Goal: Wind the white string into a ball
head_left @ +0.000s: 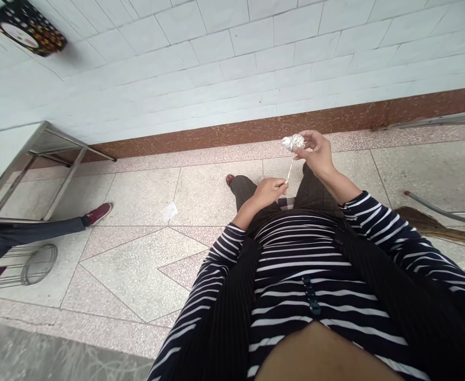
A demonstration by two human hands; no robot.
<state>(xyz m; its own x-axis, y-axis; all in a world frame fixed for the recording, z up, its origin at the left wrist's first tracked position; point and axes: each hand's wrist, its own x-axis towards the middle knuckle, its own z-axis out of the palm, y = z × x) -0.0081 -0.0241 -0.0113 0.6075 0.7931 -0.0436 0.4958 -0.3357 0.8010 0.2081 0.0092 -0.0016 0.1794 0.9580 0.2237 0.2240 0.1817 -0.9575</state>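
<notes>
A small bundle of white cord [293,142] is pinched in my right hand [315,152], out in front of my lap near the wall. From the bundle a straight length of twisted cord [290,170] runs down to my left hand [270,191]. The thumb and fingers of my left hand are closed on that lower end. Both hands are held above my knees, the right one farther out than the left. My dark trousers [246,191] and a checked cloth [286,203] show beneath them.
A metal-framed table [45,127] stands at the left, with another person's leg [42,234] and a wire-frame stool [37,264] below it. White paper [169,212] lies on the floor. At the right are metal legs [443,209] and a broom [427,222]. A tiled wall [256,63] closes off the front.
</notes>
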